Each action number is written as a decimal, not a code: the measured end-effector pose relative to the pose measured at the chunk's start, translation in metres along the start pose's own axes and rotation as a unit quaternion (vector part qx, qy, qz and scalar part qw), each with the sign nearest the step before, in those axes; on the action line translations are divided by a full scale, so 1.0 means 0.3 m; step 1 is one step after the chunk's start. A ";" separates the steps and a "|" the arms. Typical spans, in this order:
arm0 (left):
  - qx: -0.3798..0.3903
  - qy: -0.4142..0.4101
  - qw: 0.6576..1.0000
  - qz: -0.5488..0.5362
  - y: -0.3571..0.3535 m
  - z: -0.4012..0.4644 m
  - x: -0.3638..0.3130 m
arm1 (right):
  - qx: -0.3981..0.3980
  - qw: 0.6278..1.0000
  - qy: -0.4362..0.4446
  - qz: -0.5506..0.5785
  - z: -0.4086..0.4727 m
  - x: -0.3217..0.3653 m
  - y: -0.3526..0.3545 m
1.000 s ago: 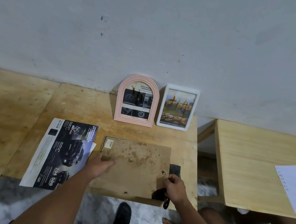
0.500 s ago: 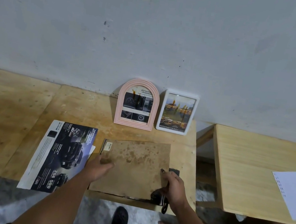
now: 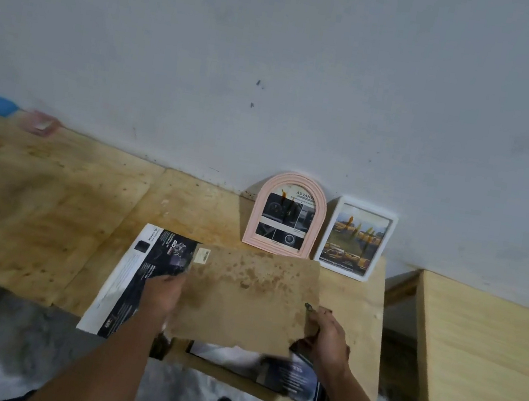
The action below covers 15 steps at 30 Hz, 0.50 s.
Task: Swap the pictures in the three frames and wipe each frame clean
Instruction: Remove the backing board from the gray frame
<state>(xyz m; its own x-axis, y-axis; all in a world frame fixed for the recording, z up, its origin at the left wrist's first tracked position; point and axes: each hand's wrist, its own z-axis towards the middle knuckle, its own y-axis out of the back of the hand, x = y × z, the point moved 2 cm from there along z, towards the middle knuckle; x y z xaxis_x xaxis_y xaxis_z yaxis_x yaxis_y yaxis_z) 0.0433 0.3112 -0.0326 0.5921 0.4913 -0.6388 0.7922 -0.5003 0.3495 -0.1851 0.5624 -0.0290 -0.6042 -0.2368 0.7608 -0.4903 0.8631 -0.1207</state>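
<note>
my left hand [image 3: 161, 295] holds the left edge of the stained brown backing board [image 3: 249, 298], fingers curled round it. my right hand [image 3: 327, 340] pinches the board's right edge by the little metal clip.

a moment ago this board lay flat on the big dark frame [image 3: 281, 373]. now it is lifted and tipped up, and i can see the frame under my hands, with a white and dark picture showing inside it. so i think the back is off, and the picture can come out next.

the glossy dark car poster with a white edge [image 3: 135, 284] lies just left of my left hand, partly under the board. past my hands, by the grey wall, stand the pink arched frame [image 3: 285, 214] and the white square frame [image 3: 356, 237], side by side.

the pink frame's picture says "advanc" at the top. the poster's words and the small label on the board are too blurry to read.
</note>
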 end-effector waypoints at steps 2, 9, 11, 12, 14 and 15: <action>0.002 0.027 0.999 -0.046 0.100 0.068 0.047 | 0.010 1.000 -0.011 -0.024 0.022 -0.009 -0.077; 0.001 0.021 0.996 -0.090 0.344 0.082 -0.001 | 0.069 0.965 0.069 -0.243 0.082 -0.012 -0.383; -0.002 0.004 0.996 -0.093 0.390 0.119 -0.023 | 0.082 0.956 0.084 -0.268 0.093 -0.004 -0.459; -0.004 -0.008 0.996 -0.087 0.410 0.145 -0.039 | 0.082 0.953 0.093 -0.275 0.104 -0.001 -0.493; -0.005 -0.028 0.997 -0.070 0.446 0.200 -0.087 | 0.066 0.951 0.104 -0.284 0.120 0.016 -0.564; -0.003 -0.033 0.998 -0.060 0.466 0.237 -0.111 | 0.058 0.951 0.101 -0.285 0.128 0.028 -0.600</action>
<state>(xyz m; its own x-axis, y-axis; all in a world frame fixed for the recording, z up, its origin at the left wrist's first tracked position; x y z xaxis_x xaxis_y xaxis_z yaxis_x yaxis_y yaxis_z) 0.1236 0.1742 -0.0112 0.4824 0.4986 -0.7202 0.8573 -0.4373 0.2715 -0.1260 0.3880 -0.0255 -0.0916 -0.5515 0.8291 -0.7748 0.5625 0.2885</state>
